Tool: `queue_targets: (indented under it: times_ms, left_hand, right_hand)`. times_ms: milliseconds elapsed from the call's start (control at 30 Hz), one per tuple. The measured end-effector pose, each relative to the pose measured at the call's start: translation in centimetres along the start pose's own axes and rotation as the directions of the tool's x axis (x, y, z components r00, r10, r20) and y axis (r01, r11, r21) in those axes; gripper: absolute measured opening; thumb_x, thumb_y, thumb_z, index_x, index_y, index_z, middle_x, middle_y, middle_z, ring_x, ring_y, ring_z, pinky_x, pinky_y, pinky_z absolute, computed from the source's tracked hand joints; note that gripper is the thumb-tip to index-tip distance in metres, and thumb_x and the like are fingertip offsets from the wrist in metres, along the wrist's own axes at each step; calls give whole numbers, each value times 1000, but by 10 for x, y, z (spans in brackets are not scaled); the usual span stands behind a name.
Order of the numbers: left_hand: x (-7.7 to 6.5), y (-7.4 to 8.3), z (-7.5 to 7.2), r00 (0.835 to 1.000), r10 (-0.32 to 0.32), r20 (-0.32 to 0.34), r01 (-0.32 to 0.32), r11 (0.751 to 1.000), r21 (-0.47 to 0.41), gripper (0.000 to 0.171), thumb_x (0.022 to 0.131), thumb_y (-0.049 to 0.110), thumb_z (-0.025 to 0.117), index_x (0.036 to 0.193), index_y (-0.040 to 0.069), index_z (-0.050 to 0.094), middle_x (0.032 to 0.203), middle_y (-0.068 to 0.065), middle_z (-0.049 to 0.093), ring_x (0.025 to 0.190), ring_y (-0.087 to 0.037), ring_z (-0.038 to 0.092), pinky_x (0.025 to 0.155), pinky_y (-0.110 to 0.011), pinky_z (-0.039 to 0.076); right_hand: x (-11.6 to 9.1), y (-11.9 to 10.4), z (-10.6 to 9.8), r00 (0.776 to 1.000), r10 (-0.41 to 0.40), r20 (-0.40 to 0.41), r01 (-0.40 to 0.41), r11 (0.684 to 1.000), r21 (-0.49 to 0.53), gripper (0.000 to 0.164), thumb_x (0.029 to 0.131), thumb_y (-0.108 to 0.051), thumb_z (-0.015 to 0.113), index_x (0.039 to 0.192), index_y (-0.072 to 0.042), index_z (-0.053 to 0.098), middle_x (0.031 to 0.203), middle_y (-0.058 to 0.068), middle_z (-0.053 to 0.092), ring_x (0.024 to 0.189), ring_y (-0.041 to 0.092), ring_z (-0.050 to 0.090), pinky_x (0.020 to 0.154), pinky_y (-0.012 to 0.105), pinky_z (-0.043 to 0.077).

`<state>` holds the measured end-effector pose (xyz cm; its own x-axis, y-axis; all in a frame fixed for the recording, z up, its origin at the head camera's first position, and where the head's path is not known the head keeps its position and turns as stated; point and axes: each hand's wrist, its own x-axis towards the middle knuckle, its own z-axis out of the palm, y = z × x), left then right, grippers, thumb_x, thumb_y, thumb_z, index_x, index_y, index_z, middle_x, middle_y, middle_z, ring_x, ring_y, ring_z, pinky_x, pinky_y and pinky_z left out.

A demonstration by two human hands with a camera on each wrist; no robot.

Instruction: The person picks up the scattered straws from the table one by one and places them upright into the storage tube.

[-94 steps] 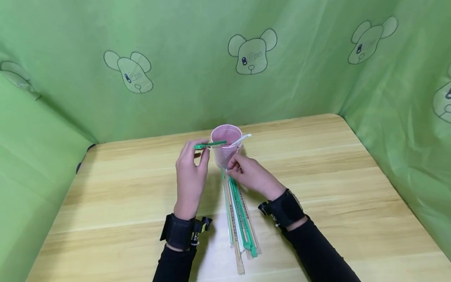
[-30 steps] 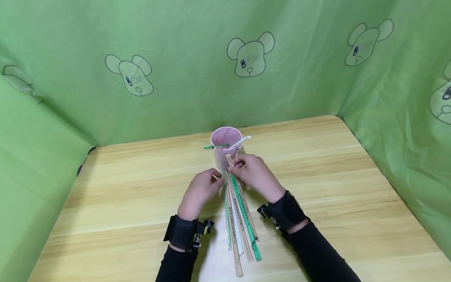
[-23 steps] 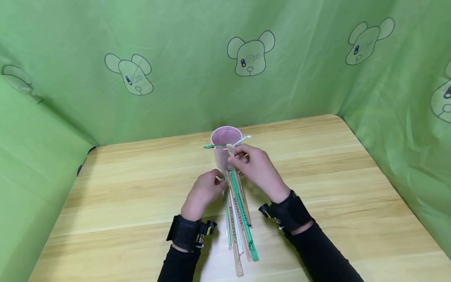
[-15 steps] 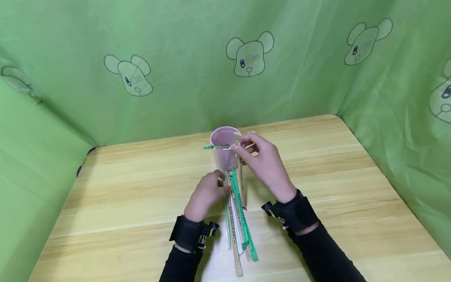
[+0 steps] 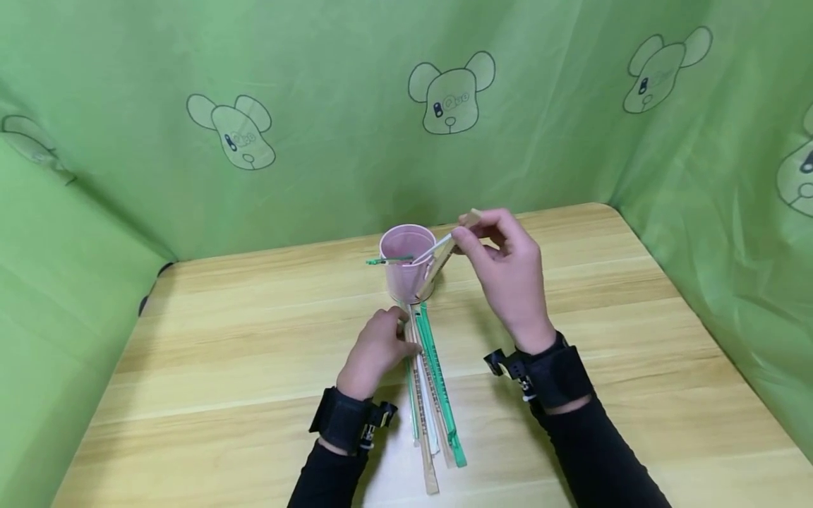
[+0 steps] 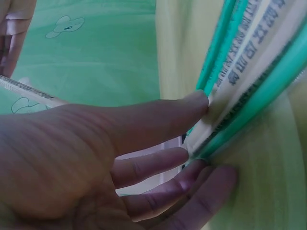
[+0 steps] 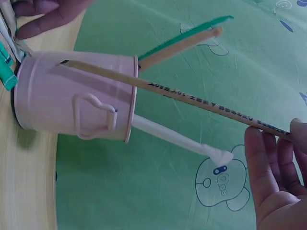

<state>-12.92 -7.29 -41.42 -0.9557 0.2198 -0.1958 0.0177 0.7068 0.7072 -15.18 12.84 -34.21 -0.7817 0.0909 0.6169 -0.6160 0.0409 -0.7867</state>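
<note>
My right hand (image 5: 508, 268) pinches one end of a brown paper-wrapped straw (image 7: 192, 99) with printing along it. The straw slants, its free end overlapping the outer wall of the pink bucket-shaped cup (image 5: 406, 286). Inside the cup lean a white-wrapped straw (image 7: 168, 132), a green-wrapped straw (image 7: 184, 32) and a brown one (image 7: 180, 50). My left hand (image 5: 379, 347) is at the far ends of the bundle of wrapped straws (image 5: 432, 402) on the table, thumb on one side and fingers on the other, as the left wrist view shows.
The wooden table (image 5: 603, 339) carries the cup near its back edge, with the bundle in front pointing toward the person. A green curtain (image 5: 330, 169) with bear-head drawings hangs behind and on both sides. A handle (image 7: 88, 117) sticks out from the cup's wall.
A green and a brown straw went from the left hand into the cup. The right hand drew a brown straw from the bundle and raised it to the right. The left hand came down to the bundle.
</note>
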Motion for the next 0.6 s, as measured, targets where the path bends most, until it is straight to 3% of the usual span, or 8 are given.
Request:
queue_targets:
  times_ms: [300, 600]
  left_hand:
    - [2, -2, -1, 998, -57, 29, 57, 998, 19, 52, 86, -5, 84, 134, -8, 62, 103, -15, 57, 89, -27, 55, 76, -37, 53]
    - [2, -3, -3, 998, -51, 44, 50, 998, 35, 46, 86, -14, 70, 130, -4, 63, 88, -10, 56, 77, -25, 52, 64, -32, 44]
  right_hand:
    - [3, -5, -4, 985, -119, -124, 123, 992, 32, 19, 97, 14, 69, 114, 16, 63, 107, 18, 66, 96, 28, 67, 88, 35, 62]
    - [5, -8, -3, 953, -212, -215, 230, 971, 65, 20, 92, 23, 67, 111, 17, 63, 106, 18, 66, 95, 30, 67, 89, 37, 61]
